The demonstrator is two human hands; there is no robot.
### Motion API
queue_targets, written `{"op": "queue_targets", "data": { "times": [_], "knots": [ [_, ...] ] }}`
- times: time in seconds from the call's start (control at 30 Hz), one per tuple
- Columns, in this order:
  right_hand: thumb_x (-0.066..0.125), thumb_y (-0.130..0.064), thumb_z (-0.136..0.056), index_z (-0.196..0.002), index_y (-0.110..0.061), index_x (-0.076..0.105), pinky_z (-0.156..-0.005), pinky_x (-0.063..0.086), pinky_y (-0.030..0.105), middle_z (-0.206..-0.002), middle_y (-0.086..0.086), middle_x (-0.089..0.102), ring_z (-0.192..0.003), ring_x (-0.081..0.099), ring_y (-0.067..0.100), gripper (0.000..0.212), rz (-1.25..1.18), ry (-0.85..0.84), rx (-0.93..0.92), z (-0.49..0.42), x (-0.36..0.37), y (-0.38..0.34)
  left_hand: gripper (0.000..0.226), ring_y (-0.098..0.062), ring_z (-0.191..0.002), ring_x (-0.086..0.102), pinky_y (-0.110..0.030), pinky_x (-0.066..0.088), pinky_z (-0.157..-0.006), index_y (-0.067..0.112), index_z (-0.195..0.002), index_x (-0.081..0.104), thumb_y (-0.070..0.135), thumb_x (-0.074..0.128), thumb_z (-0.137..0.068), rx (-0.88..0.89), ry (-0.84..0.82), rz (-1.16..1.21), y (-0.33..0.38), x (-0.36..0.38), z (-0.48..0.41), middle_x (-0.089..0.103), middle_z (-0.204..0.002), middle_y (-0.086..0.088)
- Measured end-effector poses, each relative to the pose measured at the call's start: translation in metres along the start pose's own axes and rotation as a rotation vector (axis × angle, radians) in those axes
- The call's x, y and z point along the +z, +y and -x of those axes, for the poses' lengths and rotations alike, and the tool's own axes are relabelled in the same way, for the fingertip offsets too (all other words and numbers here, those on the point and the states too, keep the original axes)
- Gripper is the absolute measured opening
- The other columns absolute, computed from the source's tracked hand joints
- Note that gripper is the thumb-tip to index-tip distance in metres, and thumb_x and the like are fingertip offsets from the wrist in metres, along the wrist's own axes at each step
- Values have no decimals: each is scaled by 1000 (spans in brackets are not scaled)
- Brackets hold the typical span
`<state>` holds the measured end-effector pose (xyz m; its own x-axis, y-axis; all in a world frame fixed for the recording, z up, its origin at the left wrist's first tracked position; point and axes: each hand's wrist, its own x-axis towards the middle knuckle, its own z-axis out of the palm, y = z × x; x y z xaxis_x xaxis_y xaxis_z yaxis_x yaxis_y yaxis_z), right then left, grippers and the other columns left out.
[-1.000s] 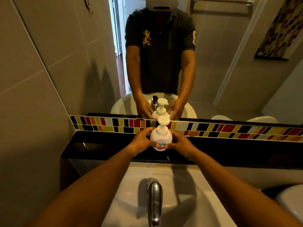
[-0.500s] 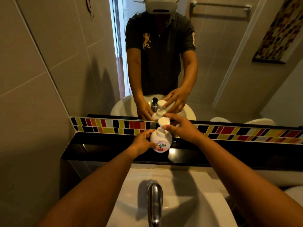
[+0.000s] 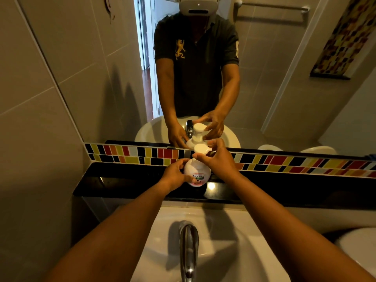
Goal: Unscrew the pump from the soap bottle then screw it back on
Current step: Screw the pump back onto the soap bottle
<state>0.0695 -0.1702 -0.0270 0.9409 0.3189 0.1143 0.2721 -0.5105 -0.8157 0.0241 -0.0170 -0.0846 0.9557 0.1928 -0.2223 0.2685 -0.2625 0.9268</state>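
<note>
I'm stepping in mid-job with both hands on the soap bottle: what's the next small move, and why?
Probably twist the pump counterclockwise with the right hand. Its fingers sit around the pump's neck, the left hand steadies the soap bottle on the black ledge, and the pump looks seated, not yet lifted off.

A single wide-angle view looks from the person's head forward and steeply down over both forearms, with the tap [image 3: 188, 251] close beneath at the bottom edge. It faces the mirror [image 3: 274, 88] squarely, so the black ledge [image 3: 126, 184] sits at mid-frame. Straight lines bow toward the edges; no second view shares the scene.
</note>
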Motion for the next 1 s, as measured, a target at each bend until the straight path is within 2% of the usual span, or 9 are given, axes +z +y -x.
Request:
{"op": "queue_targets", "data": {
  "times": [0.1, 0.17, 0.23, 0.33, 0.43, 0.57, 0.67, 0.77, 1.0],
  "knots": [
    [71, -32, -87, -143, -21, 43, -96, 53, 38, -140, 9, 54, -123, 56, 26, 64, -139, -144, -47, 0, -10, 3, 71, -28, -125, 55, -42, 52, -99, 17, -135, 50, 1, 80, -72, 6, -5, -1, 1, 0, 1, 58, -135, -9],
    [66, -23, -92, -142, -16, 48, -90, 50, 25, -140, 11, 54, -124, 55, 26, 54, -136, -183, -64, -1, -13, 3, 71, -28, -125, 55, -43, 51, -100, 17, -134, 51, 0, 80, -72, 11, -4, -10, 1, -1, 1, 58, -135, -9],
    [65, -19, -92, -139, -13, 52, -87, 49, 20, -138, 12, 56, -123, 56, 26, 49, -133, -192, -65, -3, -14, 3, 70, -28, -125, 55, -45, 51, -101, 17, -133, 52, 1, 80, -71, 14, -7, -19, -1, -1, 0, 59, -134, -9],
    [68, -22, -90, -133, -12, 53, -95, 52, 32, -133, 13, 59, -121, 58, 27, 46, -119, -186, -58, -8, -11, 4, 69, -28, -125, 55, -45, 51, -101, 17, -133, 51, 2, 80, -72, 19, -10, -36, 0, -1, -1, 59, -135, -9],
    [73, -27, -85, -126, -11, 52, -95, 54, 39, -126, 12, 62, -114, 60, 26, 48, -108, -108, -19, -8, -5, 4, 70, -29, -125, 54, -44, 52, -100, 17, -134, 50, 2, 80, -72, 17, 1, -35, 0, 0, 1, 58, -136, -8],
    [78, -32, -80, -121, -11, 50, -88, 57, 36, -120, 10, 63, -108, 63, 24, 54, -125, -25, -11, -6, 2, 3, 70, -29, -123, 56, -41, 53, -96, 16, -134, 50, 1, 80, -72, 15, 4, -16, 1, 1, 3, 58, -134, -9],
    [75, -26, -83, -133, -18, 46, -96, 54, 41, -133, 10, 58, -119, 59, 25, 58, -173, -110, -26, -4, 0, 6, 70, -29, -123, 55, -40, 52, -96, 17, -134, 50, 1, 80, -72, 8, 6, -19, 1, 1, 3, 58, -133, -9],
    [68, -21, -90, -142, -19, 46, -104, 49, 43, -142, 9, 54, -128, 53, 25, 57, -182, -170, -69, -2, -1, 10, 71, -29, -124, 55, -45, 52, -100, 18, -134, 51, 2, 81, -71, 11, 14, -34, -1, 1, 0, 59, -134, -9],
    [76, -28, -83, -127, -15, 49, -95, 55, 44, -128, 12, 62, -115, 61, 27, 53, -165, -50, -5, -5, 8, 7, 74, -29, -127, 54, -45, 52, -100, 18, -136, 49, 2, 81, -71, 3, 20, -31, -1, 1, -1, 57, -137, -9]
  ]
}}
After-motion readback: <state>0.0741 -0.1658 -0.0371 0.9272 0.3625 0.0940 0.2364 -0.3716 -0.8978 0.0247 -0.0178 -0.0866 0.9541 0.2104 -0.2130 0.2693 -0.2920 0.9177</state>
